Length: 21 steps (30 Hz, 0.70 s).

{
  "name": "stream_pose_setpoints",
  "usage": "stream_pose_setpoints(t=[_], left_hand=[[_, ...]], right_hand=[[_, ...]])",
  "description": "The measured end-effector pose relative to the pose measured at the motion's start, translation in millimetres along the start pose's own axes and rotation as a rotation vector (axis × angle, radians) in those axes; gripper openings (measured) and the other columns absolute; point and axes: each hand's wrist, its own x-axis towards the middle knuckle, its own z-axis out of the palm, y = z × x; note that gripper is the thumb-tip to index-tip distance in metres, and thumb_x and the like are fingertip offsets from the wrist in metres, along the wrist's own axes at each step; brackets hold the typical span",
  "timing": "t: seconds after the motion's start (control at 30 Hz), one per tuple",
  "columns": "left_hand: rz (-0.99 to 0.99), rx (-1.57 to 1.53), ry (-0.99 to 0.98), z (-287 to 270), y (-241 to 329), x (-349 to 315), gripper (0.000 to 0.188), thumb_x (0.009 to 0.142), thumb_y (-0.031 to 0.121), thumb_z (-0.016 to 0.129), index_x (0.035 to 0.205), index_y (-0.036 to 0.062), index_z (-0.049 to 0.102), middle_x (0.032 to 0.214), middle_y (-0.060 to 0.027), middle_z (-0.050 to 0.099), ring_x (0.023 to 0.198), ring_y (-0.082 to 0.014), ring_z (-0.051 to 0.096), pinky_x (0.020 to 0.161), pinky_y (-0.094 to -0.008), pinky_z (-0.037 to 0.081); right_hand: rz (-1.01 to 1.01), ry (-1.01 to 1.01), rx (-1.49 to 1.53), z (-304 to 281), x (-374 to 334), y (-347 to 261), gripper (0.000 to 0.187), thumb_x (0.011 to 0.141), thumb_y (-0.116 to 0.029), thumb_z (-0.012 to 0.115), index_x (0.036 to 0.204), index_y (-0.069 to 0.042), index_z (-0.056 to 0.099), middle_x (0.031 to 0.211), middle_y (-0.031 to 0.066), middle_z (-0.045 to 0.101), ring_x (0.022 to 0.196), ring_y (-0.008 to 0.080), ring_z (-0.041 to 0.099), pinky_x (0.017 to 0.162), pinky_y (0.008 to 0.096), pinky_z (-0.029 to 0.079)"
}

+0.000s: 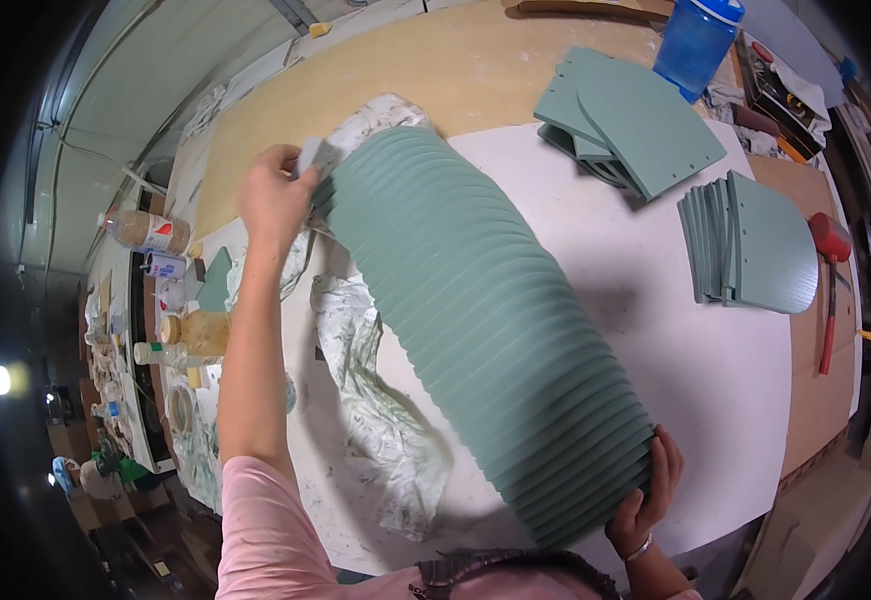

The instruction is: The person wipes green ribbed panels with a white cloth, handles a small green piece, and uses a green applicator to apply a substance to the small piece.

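A long leaning row of green panels (476, 300) with rounded edges runs diagonally across the white work surface (716, 400). At its far left end my left hand (278, 195) pinches a small grey block (312, 156) close to the panel edges. My right hand (651, 490) grips the near right end of the row, its fingers curled over the last panel. A crumpled white cloth (386, 430) with green smears lies along the row's left side. Another white cloth (381, 115) is bunched behind its far end.
Loose green panels (646, 125) and a smaller stack (771, 245) lie at the right. Beyond them are a blue bottle (698, 45) and a red mallet (831, 240). Bottles (151, 232) and jars (196, 330) crowd the left side.
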Motion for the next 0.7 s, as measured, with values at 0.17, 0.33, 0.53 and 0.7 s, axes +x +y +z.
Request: stream_pose_setpoints(t=[0.17, 0.33, 0.53, 0.7], left_hand=[[0.215, 0.018, -0.044, -7, 26, -17, 0.031, 0.079, 0.020, 0.078, 0.105, 0.0045, 0.074, 0.099, -0.0144, 0.074, 0.084, -0.0282, 0.072, 0.076, -0.0381, 0.056], [0.104, -0.051, 0.013, -6, 1, -12, 0.030, 0.079, 0.021, 0.079, 0.106, 0.0061, 0.074, 0.099, -0.0135, 0.074, 0.087, -0.0276, 0.072, 0.077, -0.0382, 0.056], [0.157, 0.006, -0.036, -4, 17, -11, 0.028, 0.080, 0.020, 0.077, 0.105, 0.0062, 0.074, 0.102, -0.0125, 0.072, 0.085, -0.0293, 0.071, 0.077, -0.0395, 0.055], [0.272, -0.094, -0.051, 13, 48, -13, 0.034, 0.081, 0.021, 0.078, 0.110, 0.0050, 0.072, 0.098, -0.0126, 0.074, 0.085, -0.0259, 0.071, 0.079, -0.0376, 0.056]], right_hand=[[0.008, -0.008, -0.001, -3, 3, -3, 0.058, 0.098, -0.032, 0.042, 0.136, 0.010, 0.054, 0.139, 0.0305, 0.056, 0.126, 0.0469, 0.053, 0.108, 0.0548, 0.040], [0.011, -0.014, -0.006, 0, 0, -3, 0.060, 0.097, -0.031, 0.042, 0.138, 0.011, 0.052, 0.140, 0.0305, 0.055, 0.128, 0.0469, 0.052, 0.108, 0.0552, 0.040], [0.003, -0.008, 0.002, -1, 0, -8, 0.060, 0.097, -0.031, 0.042, 0.139, 0.011, 0.052, 0.141, 0.0309, 0.054, 0.128, 0.0464, 0.052, 0.108, 0.0550, 0.040], [0.023, -0.002, -0.005, -2, 0, 0, 0.060, 0.097, -0.032, 0.042, 0.139, 0.011, 0.052, 0.141, 0.0308, 0.054, 0.128, 0.0464, 0.052, 0.108, 0.0547, 0.040]])
